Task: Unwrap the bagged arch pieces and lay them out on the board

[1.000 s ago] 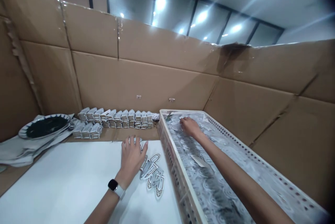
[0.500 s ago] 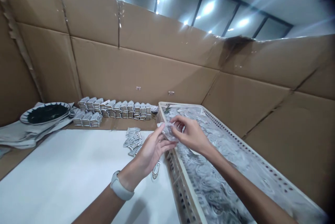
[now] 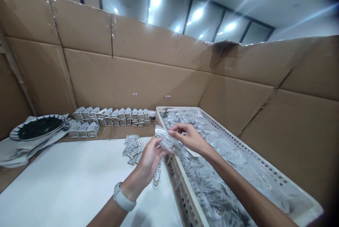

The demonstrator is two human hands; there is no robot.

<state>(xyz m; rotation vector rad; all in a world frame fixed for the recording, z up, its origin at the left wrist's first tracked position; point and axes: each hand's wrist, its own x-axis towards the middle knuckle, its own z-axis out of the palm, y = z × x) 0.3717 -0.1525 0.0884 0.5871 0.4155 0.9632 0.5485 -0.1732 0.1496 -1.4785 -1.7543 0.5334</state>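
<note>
Between my two hands is a small clear plastic bag (image 3: 164, 138) with something pale inside that I cannot make out. My left hand (image 3: 152, 158) grips the bag from below and the left side, with a pale band on its wrist. The thumb and fingertips of my right hand (image 3: 189, 138) pinch its right edge. Both hands are over the near left rim of a white plastic crate (image 3: 178, 170) filled with similar clear bags (image 3: 212, 174). Left of my left hand lies a loose heap of flat, pointed grey-and-white pieces (image 3: 132, 147). One such piece (image 3: 156, 178) lies apart, close to the crate.
Stacks of the flat pieces (image 3: 113, 116) line the back of the white tabletop (image 3: 66, 177). At far left, a round plate with dark contents (image 3: 38, 128) rests on folded cloth (image 3: 16, 152). Tall cardboard walls (image 3: 137, 75) enclose the back and right side.
The bag has turned upward and shows more of itself between my hands. My right fingers have shifted to its upper right edge. The whole view has swung slightly.
</note>
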